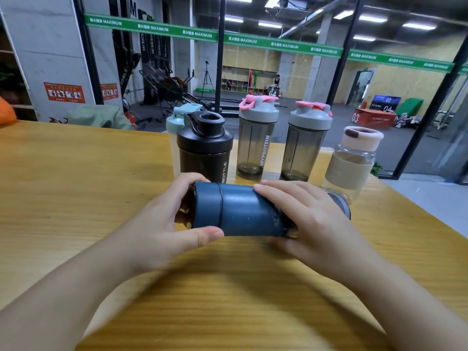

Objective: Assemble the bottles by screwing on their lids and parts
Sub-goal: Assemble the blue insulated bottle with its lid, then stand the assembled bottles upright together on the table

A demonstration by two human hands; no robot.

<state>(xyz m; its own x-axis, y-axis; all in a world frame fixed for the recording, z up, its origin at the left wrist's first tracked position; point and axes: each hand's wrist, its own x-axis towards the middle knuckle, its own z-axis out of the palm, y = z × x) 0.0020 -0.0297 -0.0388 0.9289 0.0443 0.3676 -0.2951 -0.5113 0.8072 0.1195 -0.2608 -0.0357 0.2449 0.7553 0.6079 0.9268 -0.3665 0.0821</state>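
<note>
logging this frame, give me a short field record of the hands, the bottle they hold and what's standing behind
held item: blue shaker bottle, lying sideways above the wooden table
left hand: grips its screw-on end section
right hand: grips its body
standing behind: black shaker bottle, two smoky shakers with grey and pink lids, clear glass bottle with pink lid
lids on standing bottles: all fitted

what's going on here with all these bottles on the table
A person holds a dark blue bottle sideways over the wooden table. The left hand grips its screw-on end section, and the right hand wraps the body. Behind stand five bottles with lids on: a pale mint-lidded one, a black one, two smoky grey ones with pink-trimmed lids and a clear one.
</note>
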